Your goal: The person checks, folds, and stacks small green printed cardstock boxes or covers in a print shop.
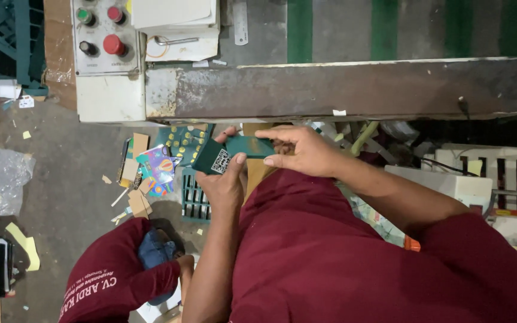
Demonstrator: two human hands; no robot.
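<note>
A small dark green cardboard box with a square code label on one face is held close to my body, just below the edge of a worn metal machine table. My left hand grips its lower left end, thumb laid over the label side. My right hand pinches the upper right end with fingers and thumb. Both forearms come up from my dark red shirt.
A control panel with red, green and black buttons sits at the table's left, with white papers beside it. Cardboard scraps and colourful printed sheets litter the floor. Another person in a dark red shirt crouches lower left. White slatted crate at right.
</note>
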